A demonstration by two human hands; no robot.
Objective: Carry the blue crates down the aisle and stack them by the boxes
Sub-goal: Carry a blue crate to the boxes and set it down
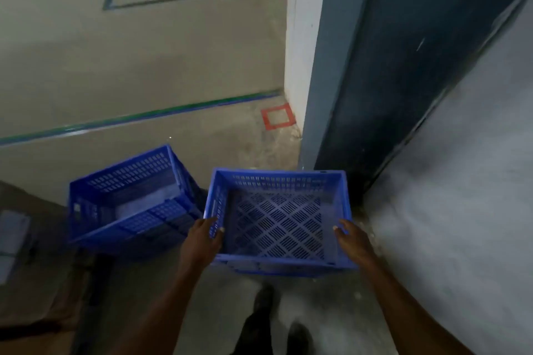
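An empty blue slotted crate (278,219) sits in front of me, level, close to the grey wall corner. My left hand (203,235) grips its left rim, thumb over the edge. On the right rim rests my right hand (352,239), fingers curled on the edge. A second blue crate (129,202) stands to the left, turned at an angle; it seems to rest on more crates, but the dark hides how many. Cardboard boxes (37,282) lie at the lower left, dim and partly cut off.
A white and grey pillar (311,66) and a dark door (403,81) rise just behind the crate. A grey wall (461,210) fills the right. Green-blue floor tape (138,118) and a red square marking (277,117) cross the concrete floor. My shoes (277,323) show below.
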